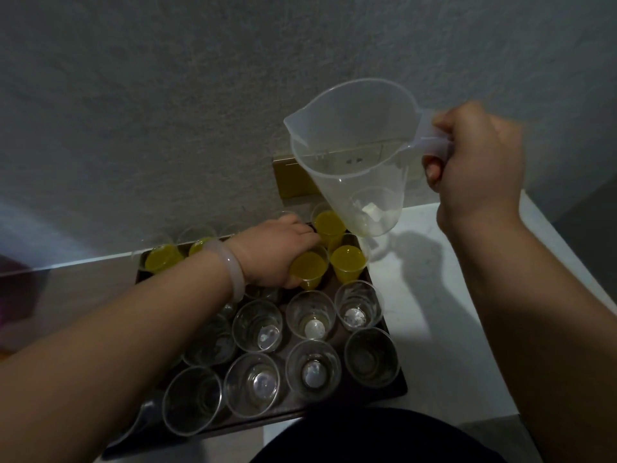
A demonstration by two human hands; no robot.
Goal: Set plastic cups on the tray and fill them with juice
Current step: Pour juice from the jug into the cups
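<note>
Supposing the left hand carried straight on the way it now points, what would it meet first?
The left hand, gripping one filled cup, would probably meet the far right cup of juice first, though depth is unclear.

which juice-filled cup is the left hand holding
The juice cup just left of the rightmost juice cup. The left hand grips only this one; the other filled cups stand outside its grip.
</note>
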